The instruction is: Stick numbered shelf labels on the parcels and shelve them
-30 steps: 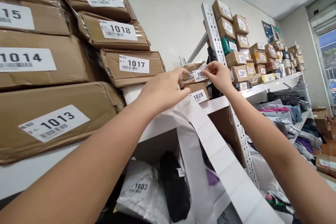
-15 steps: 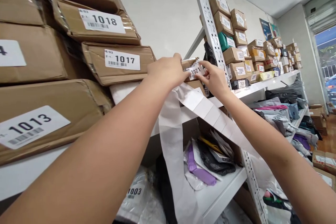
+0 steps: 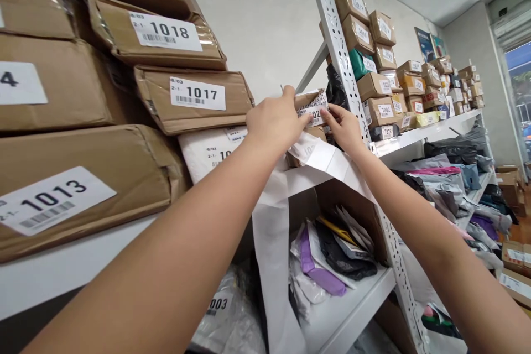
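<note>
Both my hands reach up to a small brown parcel point(image 3: 310, 98) on the top shelf point(image 3: 307, 176). My left hand point(image 3: 276, 121) is closed on the parcel's left side, and a long white strip of label backing point(image 3: 271, 243) hangs down from under it. My right hand point(image 3: 343, 127) presses its fingertips on a white numbered label point(image 3: 316, 113) on the parcel's front. Beneath it lies another small brown parcel point(image 3: 316, 133), mostly hidden by my hands and the strip.
Stacked cardboard boxes labelled 1013 point(image 3: 83, 188), 1017 point(image 3: 194, 97), 1018 point(image 3: 157, 33) and 1019 fill the shelf on the left. A perforated white upright point(image 3: 342, 61) stands right of my hands. More labelled boxes point(image 3: 375, 86) continue rightwards; soft mailer bags point(image 3: 327, 254) lie below.
My hands have closed in on the small parcel. The label, held in the air by my right hand earlier, now lies pressed on its front. The strip has swung left.
</note>
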Action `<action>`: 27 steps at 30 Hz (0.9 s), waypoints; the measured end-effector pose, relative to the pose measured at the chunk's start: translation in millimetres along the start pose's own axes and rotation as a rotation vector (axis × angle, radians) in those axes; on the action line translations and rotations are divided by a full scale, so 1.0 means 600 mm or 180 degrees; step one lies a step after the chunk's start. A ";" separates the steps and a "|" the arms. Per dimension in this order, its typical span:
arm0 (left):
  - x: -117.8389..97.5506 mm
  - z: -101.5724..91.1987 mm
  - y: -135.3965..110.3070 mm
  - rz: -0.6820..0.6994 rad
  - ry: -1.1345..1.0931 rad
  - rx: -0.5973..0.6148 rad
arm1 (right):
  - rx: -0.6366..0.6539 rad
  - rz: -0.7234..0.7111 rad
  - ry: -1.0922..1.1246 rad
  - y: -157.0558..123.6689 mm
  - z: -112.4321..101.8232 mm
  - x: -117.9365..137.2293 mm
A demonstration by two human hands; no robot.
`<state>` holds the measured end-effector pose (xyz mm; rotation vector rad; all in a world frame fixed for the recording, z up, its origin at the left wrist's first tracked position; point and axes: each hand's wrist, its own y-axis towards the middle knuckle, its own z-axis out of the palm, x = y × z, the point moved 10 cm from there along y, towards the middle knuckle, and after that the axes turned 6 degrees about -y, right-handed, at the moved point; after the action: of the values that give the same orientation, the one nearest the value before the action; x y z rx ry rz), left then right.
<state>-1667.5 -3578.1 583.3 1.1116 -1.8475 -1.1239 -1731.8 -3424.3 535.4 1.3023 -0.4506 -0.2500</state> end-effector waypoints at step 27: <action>-0.061 -0.048 -0.196 0.1440 -0.0549 -0.1102 | -0.1811 -0.0576 0.0606 -0.208 -0.144 0.059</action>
<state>-1591.9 -3584.3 481.9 0.3845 -1.8174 -1.2281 -1652.0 -3396.0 404.3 0.7963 -0.0830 -0.3707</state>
